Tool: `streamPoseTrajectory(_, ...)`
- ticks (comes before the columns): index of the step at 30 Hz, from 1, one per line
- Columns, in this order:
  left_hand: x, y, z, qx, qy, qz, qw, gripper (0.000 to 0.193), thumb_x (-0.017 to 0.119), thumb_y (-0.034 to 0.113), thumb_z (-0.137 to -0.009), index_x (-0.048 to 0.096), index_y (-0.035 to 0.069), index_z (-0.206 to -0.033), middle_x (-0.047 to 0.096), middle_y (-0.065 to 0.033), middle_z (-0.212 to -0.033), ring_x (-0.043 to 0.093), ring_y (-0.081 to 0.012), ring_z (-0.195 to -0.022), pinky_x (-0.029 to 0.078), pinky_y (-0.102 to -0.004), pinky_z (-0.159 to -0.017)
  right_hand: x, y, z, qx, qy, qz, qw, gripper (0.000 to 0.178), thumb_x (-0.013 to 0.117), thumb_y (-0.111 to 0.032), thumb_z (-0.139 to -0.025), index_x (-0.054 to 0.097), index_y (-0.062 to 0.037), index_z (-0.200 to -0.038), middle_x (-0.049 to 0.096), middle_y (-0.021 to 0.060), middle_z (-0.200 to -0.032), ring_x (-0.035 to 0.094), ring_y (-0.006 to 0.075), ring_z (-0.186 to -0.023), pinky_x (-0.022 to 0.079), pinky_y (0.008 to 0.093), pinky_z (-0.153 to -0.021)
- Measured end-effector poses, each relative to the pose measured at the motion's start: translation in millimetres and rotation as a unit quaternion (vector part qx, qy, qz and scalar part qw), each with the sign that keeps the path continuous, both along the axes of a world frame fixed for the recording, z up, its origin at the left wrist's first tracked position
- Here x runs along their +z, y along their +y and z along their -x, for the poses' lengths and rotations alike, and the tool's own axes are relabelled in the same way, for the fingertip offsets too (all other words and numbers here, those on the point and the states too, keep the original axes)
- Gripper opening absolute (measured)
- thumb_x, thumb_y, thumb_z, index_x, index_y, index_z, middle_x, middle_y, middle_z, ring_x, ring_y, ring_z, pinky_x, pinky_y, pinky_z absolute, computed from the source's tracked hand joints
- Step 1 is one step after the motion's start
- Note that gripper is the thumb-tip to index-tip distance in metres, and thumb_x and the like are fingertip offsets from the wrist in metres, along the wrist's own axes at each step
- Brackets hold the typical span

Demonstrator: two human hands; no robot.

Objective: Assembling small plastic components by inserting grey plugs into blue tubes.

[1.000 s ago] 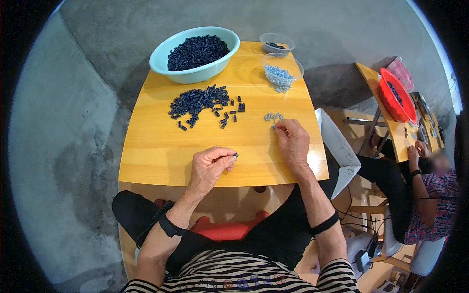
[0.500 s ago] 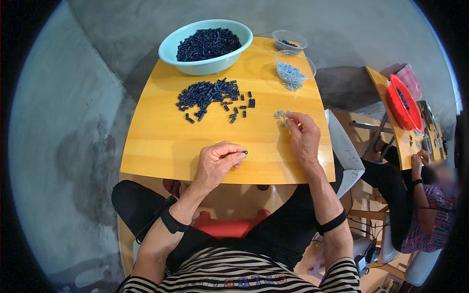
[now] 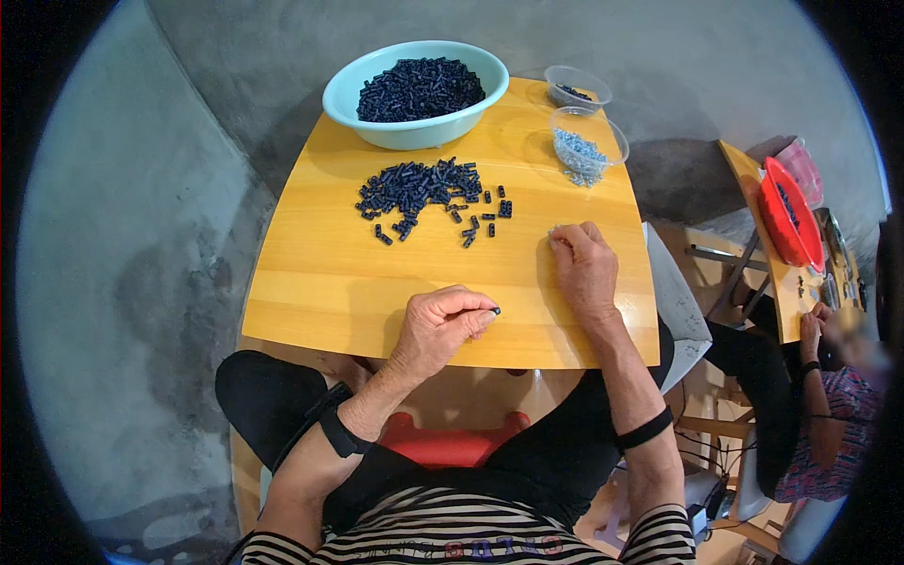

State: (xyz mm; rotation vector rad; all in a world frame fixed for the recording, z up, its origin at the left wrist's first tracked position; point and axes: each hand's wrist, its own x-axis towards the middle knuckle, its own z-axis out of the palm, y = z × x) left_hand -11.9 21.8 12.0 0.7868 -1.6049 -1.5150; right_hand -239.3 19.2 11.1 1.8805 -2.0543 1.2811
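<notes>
Near the front edge of the table, my left hand pinches a small black plastic piece between thumb and fingertips; only its end shows. My right hand is further right and a little farther off, its fingertips pressed together at a few tiny silvery pieces on the tabletop. The hand mostly covers those bits, and whatever its fingers hold is hidden. Beyond my hands lies a loose heap of short black plastic pieces, with several strays on its right side.
A light-blue basin full of black pieces stands at the table's far edge. To its right are a clear tub with silvery pieces, some spilled beside it, and another clear tub. At right, a person works by a red basin.
My right fingers have closed down over the small silvery bits, covering most of them. The left hand still pinches its black piece. The whole view has shifted slightly.
</notes>
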Motion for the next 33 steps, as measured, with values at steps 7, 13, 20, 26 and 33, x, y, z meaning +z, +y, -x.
streamPoseTrajectory(7, 5.8, -4.2, -5.8, -0.032, 0.012, -0.063, 0.997, 0.01, 0.066, 0.004, -0.084, 0.068, -0.004, -0.09, 0.063, -0.0052, -0.074, 0.059, -0.0099, -0.064, 0.049, -0.0225, -0.06, -0.3, -2.5, -2.7, 0.006, -0.011, 0.033, 0.999, 0.007, 0.066, -0.003, -0.078, 0.063, -0.0047, -0.084, 0.061, 0.0106, -0.08, 0.063, 0.0277, -0.07, 0.051, 0.0348, -0.061)
streamPoseTrajectory(13, 14.8, -14.0, -3.2, -0.045, 0.067, -0.215, 0.973, 0.014, 0.065, 0.007, -0.086, 0.067, -0.003, -0.095, 0.065, -0.0054, -0.078, 0.059, -0.0093, -0.065, 0.049, -0.0224, -0.062, 23.2, -8.8, -42.2, 0.062, -0.048, 0.049, 0.996, 0.013, 0.067, 0.003, -0.076, 0.064, -0.003, -0.088, 0.059, 0.0114, -0.076, 0.062, 0.0261, -0.068, 0.05, 0.0341, -0.06)
streamPoseTrajectory(20, 11.9, -17.0, 5.9, -0.054, 0.076, -0.224, 0.97, 0.016, 0.065, 0.007, -0.086, 0.067, -0.003, -0.098, 0.066, -0.007, -0.08, 0.06, -0.0105, -0.068, 0.05, -0.0228, -0.065, 13.2, -31.2, -54.5, 0.058, -0.069, -0.037, 0.995, 0.011, 0.065, -0.002, -0.079, 0.064, -0.0002, -0.089, 0.06, 0.0167, -0.079, 0.061, 0.0344, -0.07, 0.049, 0.0395, -0.062)
streamPoseTrajectory(26, 9.2, -22.4, 1.1, -0.045, 0.119, -0.237, 0.963, 0.016, 0.065, 0.005, -0.086, 0.066, -0.005, -0.099, 0.067, -0.0093, -0.082, 0.061, -0.0123, -0.068, 0.051, -0.0241, -0.066, 9.7, -37.6, -60.0, 0.052, -0.057, -0.057, 0.995, 0.012, 0.065, -0.005, -0.078, 0.065, -0.0029, -0.09, 0.061, 0.0153, -0.079, 0.062, 0.034, -0.071, 0.049, 0.0401, -0.062)
streamPoseTrajectory(33, 3.2, -20.4, 0.6, -0.041, 0.113, -0.208, 0.971, 0.016, 0.065, 0.005, -0.086, 0.066, -0.004, -0.099, 0.067, -0.0097, -0.083, 0.061, -0.0123, -0.07, 0.051, -0.0245, -0.067, 7.2, -38.3, -59.9, 0.059, -0.02, -0.063, 0.996, 0.009, 0.064, -0.006, -0.077, 0.064, -0.0043, -0.086, 0.061, 0.0138, -0.08, 0.062, 0.034, -0.073, 0.049, 0.0415, -0.064)
